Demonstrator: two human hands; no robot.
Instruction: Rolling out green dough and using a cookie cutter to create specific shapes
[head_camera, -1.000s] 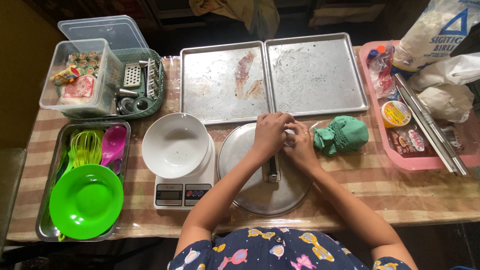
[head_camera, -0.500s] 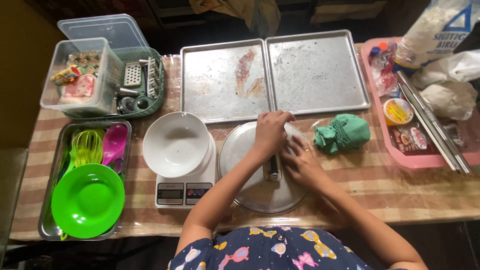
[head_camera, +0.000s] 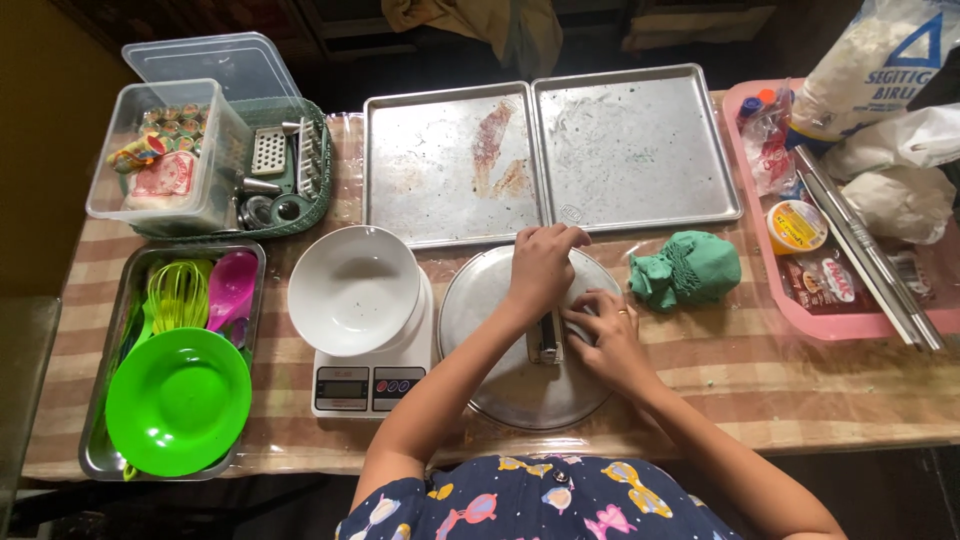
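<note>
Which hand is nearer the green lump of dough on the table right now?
Right. The right hand rests on the round metal plate, a short gap left of the green dough. The left hand lies farther left, over the plate's upper rim.

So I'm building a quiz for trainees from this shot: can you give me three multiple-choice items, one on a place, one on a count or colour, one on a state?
1. Where does the white bowl sit?
A. On the kitchen scale
B. In the pink tray
C. On a baking sheet

2. How many flat metal baking sheets lie side by side at the back of the table?
A. One
B. Two
C. Four

3. What are both hands doing?
A. Resting off the table
B. Lifting the green plate
C. Working over the round metal plate

Answers: 1 A, the bowl rests on top of the scale, its buttons showing below. 2 B, the left sheet and the right sheet touch edge to edge. 3 C, the left hand and right hand meet above the plate around a small dark tool.
</note>
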